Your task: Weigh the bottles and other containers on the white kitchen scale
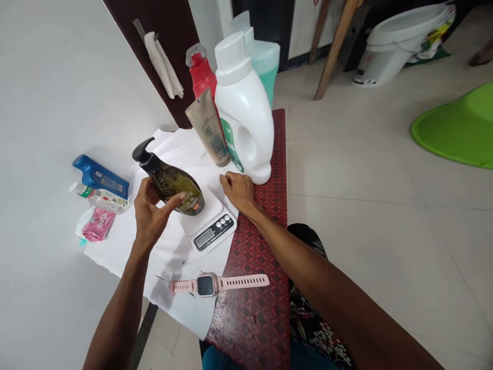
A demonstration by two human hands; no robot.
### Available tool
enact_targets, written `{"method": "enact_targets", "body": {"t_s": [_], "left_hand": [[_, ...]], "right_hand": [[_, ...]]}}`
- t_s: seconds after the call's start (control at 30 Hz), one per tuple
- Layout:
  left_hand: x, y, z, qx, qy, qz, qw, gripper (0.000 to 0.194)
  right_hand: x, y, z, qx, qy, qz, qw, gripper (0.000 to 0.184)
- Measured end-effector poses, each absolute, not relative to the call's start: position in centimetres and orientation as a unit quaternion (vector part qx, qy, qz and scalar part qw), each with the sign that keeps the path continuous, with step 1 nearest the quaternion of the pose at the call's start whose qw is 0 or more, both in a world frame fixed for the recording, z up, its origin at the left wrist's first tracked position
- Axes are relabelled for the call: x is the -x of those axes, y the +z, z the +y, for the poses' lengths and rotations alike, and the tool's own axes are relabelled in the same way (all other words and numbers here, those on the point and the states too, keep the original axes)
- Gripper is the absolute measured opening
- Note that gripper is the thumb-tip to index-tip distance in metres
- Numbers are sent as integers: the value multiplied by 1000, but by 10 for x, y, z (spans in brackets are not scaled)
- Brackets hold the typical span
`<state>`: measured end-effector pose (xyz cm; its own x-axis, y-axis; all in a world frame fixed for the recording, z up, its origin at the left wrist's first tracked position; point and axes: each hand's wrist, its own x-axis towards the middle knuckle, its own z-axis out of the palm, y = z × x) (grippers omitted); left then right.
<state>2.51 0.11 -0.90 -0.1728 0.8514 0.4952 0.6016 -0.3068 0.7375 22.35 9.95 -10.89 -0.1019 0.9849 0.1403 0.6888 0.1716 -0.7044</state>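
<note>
Dark-green, rounded pump bottle [175, 186] in left hand [151, 208]; smooth white scale [200, 205] beneath.

1. The pump bottle [177, 189] is hiding some fingers of the left hand [151, 208] and covering part of the scale [213, 226].
2. The white jug [246, 103] is blocking much of the red bottle [204, 78] and teal bottle [268, 64].
3. The tube's [210, 128] fine print is appearing too small to read.
4. The green object [458, 128] is running off the right edge.
5. Both forearms are leaving through the bottom edge.
</note>
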Motion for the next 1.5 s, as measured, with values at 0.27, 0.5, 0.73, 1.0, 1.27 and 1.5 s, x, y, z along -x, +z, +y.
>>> {"method": "enact_targets", "body": {"t_s": [0.27, 0.5, 0.73, 1.0, 1.27, 1.5], "left_hand": [[-33, -21, -6, -628, 482, 600, 111, 69], [-18, -16, -21, -634, 505, 574, 119, 75], [-6, -8, -30, -604, 537, 585, 61, 59], [-32, -25, -17, -624, 406, 656, 126, 59], [-11, -32, 81, -570, 501, 649, 62, 59], [-1, -46, 205, -569, 480, 660, 100, 56]], "right_hand": [[-225, -107, 98, 594, 250, -701, 306, 40], [-225, -108, 98, 595, 248, -697, 314, 40], [-224, -109, 98, 592, 247, -701, 312, 41], [-225, -107, 98, 593, 249, -701, 308, 41], [-225, -105, 97, 597, 252, -707, 283, 41], [-228, -101, 98, 597, 262, -705, 277, 39]]}}
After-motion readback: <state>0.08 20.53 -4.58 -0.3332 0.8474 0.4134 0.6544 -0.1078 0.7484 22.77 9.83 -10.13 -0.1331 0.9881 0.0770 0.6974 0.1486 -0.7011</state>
